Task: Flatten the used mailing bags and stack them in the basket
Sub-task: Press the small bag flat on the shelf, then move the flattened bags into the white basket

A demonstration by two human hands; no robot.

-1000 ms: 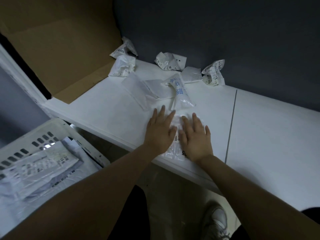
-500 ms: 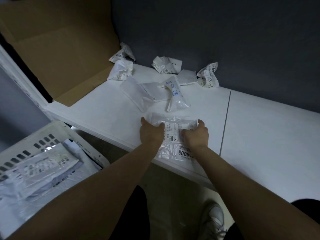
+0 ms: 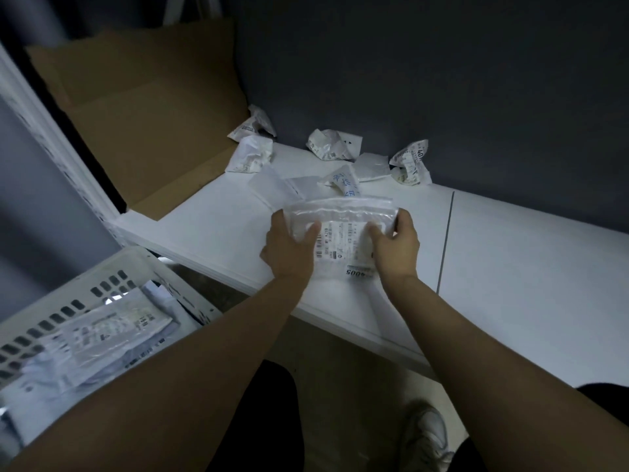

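- Head view, hands: the left hand (image 3: 289,245) and right hand (image 3: 394,245) each pinch one side edge of a flattened bag (image 3: 340,229), thumbs on its near face. The bag is raised off the table (image 3: 510,267), just above its near edge, with the sealed strip uppermost and the printed label facing the camera.
- Head view, key relation: the basket (image 3: 102,287) lies down and to the left of the held bag, below table level and well apart from it. The left hand is the nearer one. The bag's long axis runs side to side between the hands; judged from this, the carry goes leftward and downward, and the bag must be laid flat on the stack (image 3: 102,332) already inside.
- Head view, surface: the table is white and smooth, with a seam to the right of the hands. Several crumpled bags (image 3: 335,144) lie along the far wall; a few flatter ones rest just behind the held bag.
- Head view, room: a dark wall closes the back, and a cardboard sheet (image 3: 146,131) leans at the left. A shoe (image 3: 427,437) shows on the floor below.
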